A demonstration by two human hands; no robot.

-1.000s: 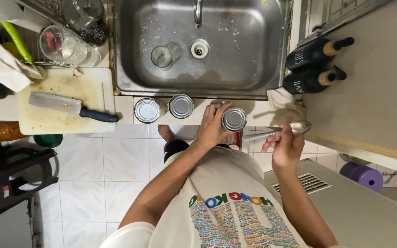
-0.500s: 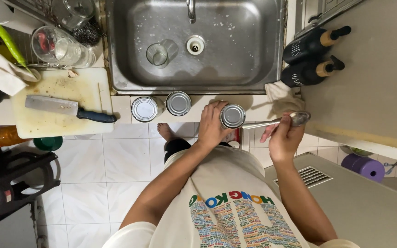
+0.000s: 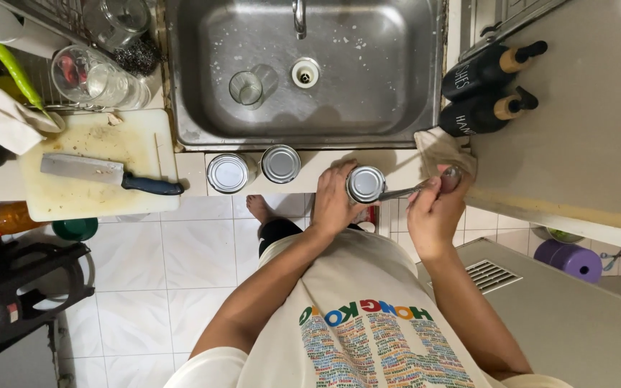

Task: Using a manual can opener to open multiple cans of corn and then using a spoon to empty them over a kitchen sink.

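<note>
Prying looks like the step in hand: the left hand [image 3: 333, 201] wraps a small silver tin can [image 3: 365, 184] that stands on the counter edge [image 3: 397, 159] in front of the steel sink [image 3: 368, 108], its fingers curled closed about the can's side, thumb toward the body; the right hand [image 3: 434, 212] is closed around a metal spoon [image 3: 415, 188], whose narrow end reaches the can's rim at its right side while the bowl end sits up by the fingertips, near a crumpled beige cloth [image 3: 436, 147]; the can thus lies between the two hands, gripped by the left and touched only through the spoon by the right. By my judgement the next move calls for a firm hold on the can and steady leverage at the rim (whether the lid has lifted at all cannot be made out). Two more silver cans [image 3: 254, 168] stand apart to the left on the same edge; beyond them a cleaver with a dark handle [image 3: 109, 174] rests on a white cutting board [image 3: 95, 197].
</note>
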